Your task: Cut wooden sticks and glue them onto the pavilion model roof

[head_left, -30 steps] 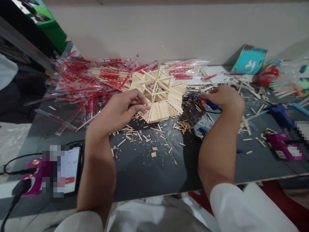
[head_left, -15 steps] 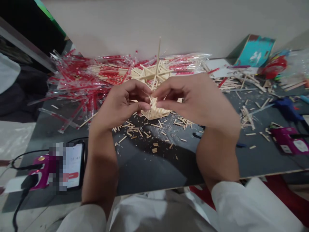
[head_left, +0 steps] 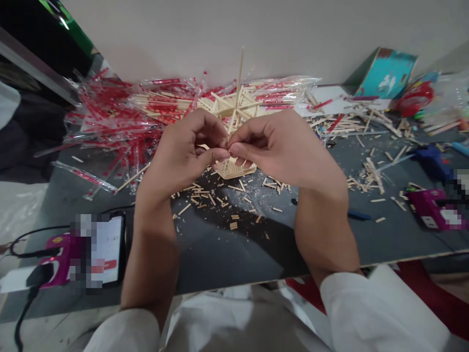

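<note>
Dark tabletop [head_left: 227, 259] runs under torn plastic packets [head_left: 110, 127] of red-banded sticks at far left. Left hand [head_left: 183, 151] and right hand [head_left: 282, 146] curl inward, fingertips pinched together on something too small to tell, just above a wooden stick model [head_left: 234, 168] at centre; a blue glue gun [head_left: 432, 164] lies right.

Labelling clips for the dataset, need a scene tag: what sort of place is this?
Probably a hobby craft bench, not an industrial line: a lattice model of wooden sticks, a blue hot glue gun, and loose sticks scattered over a dark board beside heaped red-printed plastic wrappers.
</note>
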Demonstrator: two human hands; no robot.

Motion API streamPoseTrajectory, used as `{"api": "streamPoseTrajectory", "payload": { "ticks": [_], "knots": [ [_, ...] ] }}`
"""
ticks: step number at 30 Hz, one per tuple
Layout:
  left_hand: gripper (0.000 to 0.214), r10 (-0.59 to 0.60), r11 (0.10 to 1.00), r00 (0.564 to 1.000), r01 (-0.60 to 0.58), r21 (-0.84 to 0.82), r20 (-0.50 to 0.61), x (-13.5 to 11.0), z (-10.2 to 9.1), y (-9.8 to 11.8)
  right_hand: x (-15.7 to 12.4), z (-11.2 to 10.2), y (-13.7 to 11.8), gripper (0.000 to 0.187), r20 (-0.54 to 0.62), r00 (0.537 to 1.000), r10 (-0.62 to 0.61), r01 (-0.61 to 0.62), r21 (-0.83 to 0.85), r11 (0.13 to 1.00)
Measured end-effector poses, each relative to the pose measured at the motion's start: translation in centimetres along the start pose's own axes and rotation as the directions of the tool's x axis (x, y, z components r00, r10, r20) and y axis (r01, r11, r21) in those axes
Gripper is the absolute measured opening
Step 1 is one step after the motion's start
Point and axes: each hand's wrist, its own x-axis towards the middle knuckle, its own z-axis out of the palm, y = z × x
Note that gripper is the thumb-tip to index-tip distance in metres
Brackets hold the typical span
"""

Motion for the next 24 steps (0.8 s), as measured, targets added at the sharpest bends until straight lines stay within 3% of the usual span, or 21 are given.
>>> {"api": "streamPoseTrajectory", "payload": {
  "ticks": [7, 20, 24],
  "knots": [
    [0.021, 0.005, 0.998, 1.000, -0.004, 0.062, -0.020, 0.0, 0.2, 0.2, 0.0, 0.6, -0.7, 0.019, -0.079, 0.996, -0.036, 0.012, -0.280, 0.960],
    [0.018, 0.031, 0.998, 0.999, -0.030, 0.057, -0.023, -0.4, 0.0, 0.9, -0.3, 0.8, -1.0, 0.025, -0.054, 0.989, -0.138, 0.101, -0.435, 0.895],
    [0.018, 0.032, 0.996, 0.999, -0.030, 0.080, -0.025, -0.4, 0.0, 1.2, -0.2, 1.4, -1.3, 0.026, -0.053, 0.993, -0.110, 0.071, -0.479, 0.875]
  ]
}}
